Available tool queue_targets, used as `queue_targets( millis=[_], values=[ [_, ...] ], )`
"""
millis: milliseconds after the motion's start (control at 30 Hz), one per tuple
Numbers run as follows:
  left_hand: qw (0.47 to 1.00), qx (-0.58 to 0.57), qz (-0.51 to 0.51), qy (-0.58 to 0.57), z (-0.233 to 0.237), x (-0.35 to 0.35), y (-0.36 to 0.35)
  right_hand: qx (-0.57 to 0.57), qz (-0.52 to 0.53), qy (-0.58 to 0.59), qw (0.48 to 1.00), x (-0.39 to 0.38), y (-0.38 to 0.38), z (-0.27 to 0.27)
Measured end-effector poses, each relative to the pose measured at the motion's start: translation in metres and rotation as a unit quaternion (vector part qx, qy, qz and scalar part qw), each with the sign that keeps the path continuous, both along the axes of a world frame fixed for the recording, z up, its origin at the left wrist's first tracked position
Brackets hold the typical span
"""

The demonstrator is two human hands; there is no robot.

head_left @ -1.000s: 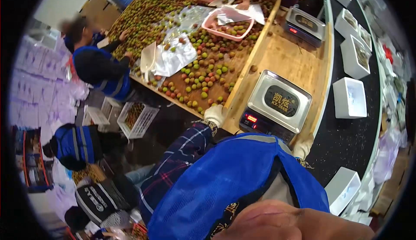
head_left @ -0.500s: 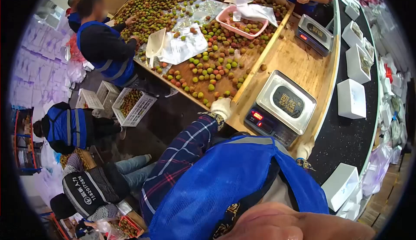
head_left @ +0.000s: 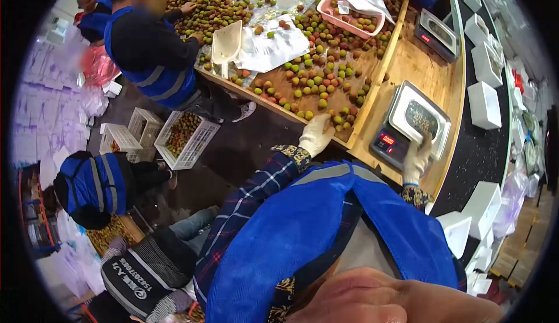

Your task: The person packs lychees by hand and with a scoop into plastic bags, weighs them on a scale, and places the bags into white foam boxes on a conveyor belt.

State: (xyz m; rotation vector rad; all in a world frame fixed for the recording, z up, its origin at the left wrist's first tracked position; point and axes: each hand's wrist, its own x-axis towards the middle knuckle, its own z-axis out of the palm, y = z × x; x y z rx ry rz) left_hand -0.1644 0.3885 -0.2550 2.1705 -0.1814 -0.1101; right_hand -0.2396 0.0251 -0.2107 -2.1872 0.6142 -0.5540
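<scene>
My left hand (head_left: pixel 317 135), in a white glove, rests with fingers apart on the near edge of the wooden sorting table (head_left: pixel 273 108), beside loose red and green lychees (head_left: pixel 323 84). My right hand (head_left: pixel 417 159), also gloved, lies with fingers spread on the front of a steel digital scale (head_left: pixel 420 116) with a red display. Neither hand holds anything. My blue mesh vest and plaid sleeves fill the lower view.
A pink tray (head_left: pixel 355 20), a white scoop (head_left: pixel 226 43) and plastic sheets (head_left: pixel 273 46) lie among the fruit. A second scale (head_left: pixel 439 32) stands farther along. White foam boxes (head_left: pixel 483 104) line the black belt (head_left: pixel 466 148). A co-worker (head_left: pixel 151 49) sorts opposite; crates (head_left: pixel 186 136) sit on the floor.
My right hand has come up from the table's corner onto the scale's front. My left hand stays at the table edge. The view has swung so the table sits higher and farther right.
</scene>
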Motion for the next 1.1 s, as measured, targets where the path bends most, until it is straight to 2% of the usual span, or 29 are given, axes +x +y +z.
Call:
queue_targets(
  millis=[67, 200, 233, 267, 333, 400, 467, 533, 567, 600, 667, 700, 733, 800, 833, 867, 933, 967, 1033, 1067, 1100],
  values=[
    [0.999, -0.008, 0.035, -0.018, 0.001, 0.002, 0.025, 0.074, 0.052, -0.03, 0.995, 0.02, 0.022, -0.031],
    [0.99, 0.016, 0.124, -0.068, 0.001, 0.016, 0.066, 0.132, 0.139, 0.075, 0.979, 0.059, 0.079, 0.0],
    [0.99, 0.0, 0.131, -0.052, -0.008, 0.019, 0.079, 0.15, 0.174, 0.046, 0.972, 0.071, 0.078, -0.022],
    [0.993, -0.019, 0.12, 0.004, 0.015, 0.024, 0.09, 0.192, 0.186, 0.063, 0.962, 0.087, 0.08, -0.034],
    [0.983, -0.004, 0.158, -0.088, -0.002, 0.034, 0.109, 0.338, 0.188, 0.058, 0.92, 0.118, 0.102, -0.033],
    [0.982, 0.011, 0.179, -0.057, 0.004, 0.051, 0.13, 0.363, 0.192, 0.077, 0.909, 0.146, 0.13, -0.012],
    [0.978, 0.039, 0.198, -0.052, 0.006, 0.068, 0.153, 0.363, 0.214, 0.069, 0.904, 0.183, 0.135, -0.045],
    [0.974, 0.06, 0.217, -0.023, 0.01, 0.086, 0.178, 0.392, 0.236, 0.127, 0.88, 0.222, 0.161, -0.033],
    [0.972, 0.067, 0.223, -0.026, 0.005, 0.096, 0.193, 0.388, 0.248, 0.13, 0.878, 0.249, 0.165, -0.063],
    [0.97, 0.074, 0.231, -0.028, 0.003, 0.105, 0.207, 0.371, 0.274, 0.149, 0.875, 0.269, 0.177, -0.056],
    [0.959, 0.159, 0.23, -0.043, 0.019, 0.122, 0.228, 0.236, 0.304, 0.205, 0.9, 0.318, 0.2, -0.057],
    [0.955, 0.174, 0.235, -0.052, 0.015, 0.132, 0.242, 0.21, 0.329, 0.188, 0.902, 0.351, 0.206, -0.1],
    [0.955, 0.166, 0.239, -0.056, 0.018, 0.142, 0.252, 0.2, 0.316, 0.209, 0.904, 0.36, 0.224, -0.061],
    [0.948, 0.177, 0.258, -0.064, 0.021, 0.164, 0.272, 0.2, 0.352, 0.188, 0.895, 0.398, 0.248, -0.073],
    [0.947, 0.181, 0.26, -0.059, 0.027, 0.175, 0.281, 0.152, 0.336, 0.2, 0.908, 0.41, 0.262, -0.063],
    [0.936, 0.191, 0.286, -0.081, 0.018, 0.185, 0.292, 0.134, 0.369, 0.242, 0.888, 0.428, 0.272, -0.051],
    [0.931, 0.224, 0.287, -0.016, 0.037, 0.204, 0.301, 0.076, 0.32, 0.168, 0.929, 0.448, 0.298, -0.074],
    [0.931, 0.22, 0.29, -0.015, 0.036, 0.215, 0.31, 0.073, 0.322, 0.169, 0.929, 0.462, 0.305, -0.084],
    [0.947, 0.227, 0.228, 0.017, 0.018, 0.24, 0.335, -0.007, 0.321, 0.222, 0.921, 0.486, 0.317, -0.093],
    [0.942, 0.249, 0.225, -0.002, 0.001, 0.25, 0.345, 0.028, 0.315, 0.252, 0.915, 0.491, 0.322, -0.096],
    [0.924, 0.32, 0.21, 0.006, 0.002, 0.254, 0.347, -0.02, 0.304, 0.245, 0.92, 0.493, 0.331, -0.108]
  ],
)
